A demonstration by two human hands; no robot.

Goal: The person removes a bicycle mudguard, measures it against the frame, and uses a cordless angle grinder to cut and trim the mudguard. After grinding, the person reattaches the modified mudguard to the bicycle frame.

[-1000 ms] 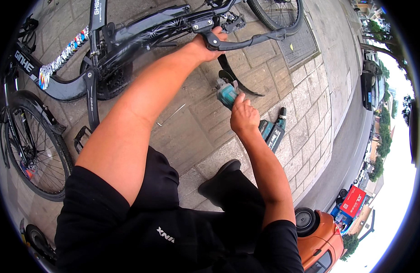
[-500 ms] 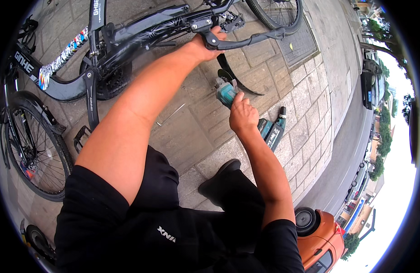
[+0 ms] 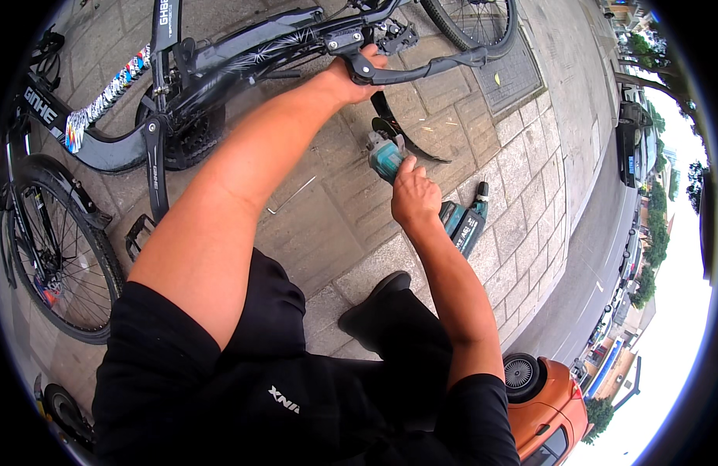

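My left hand [image 3: 355, 81] is closed round a black part of the bicycle [image 3: 242, 78], partly hidden behind a black lever-like bar [image 3: 421, 70]. My right hand [image 3: 415, 190] grips a teal angle grinder [image 3: 388, 159], whose disc is at a curved black strip [image 3: 421, 146] below that bar. Small bright sparks fly to the right of the disc. A teal and black cordless power tool [image 3: 468, 221] lies on the paving beside my right wrist. A thin L-shaped metal key [image 3: 293, 194] lies below my left forearm.
Another bicycle wheel [image 3: 60, 256] stands at the left. A square grate cover [image 3: 514, 85] is set in the paving [image 3: 343, 233] at the upper right. Beyond the kerb are a road, an orange car [image 3: 545, 412], a dark parked car [image 3: 635, 144] and trees.
Sparks now show by the grinder's disc. The grinder and my right hand have shifted slightly up and left. A red-boxed vehicle on the road has passed out of sight.
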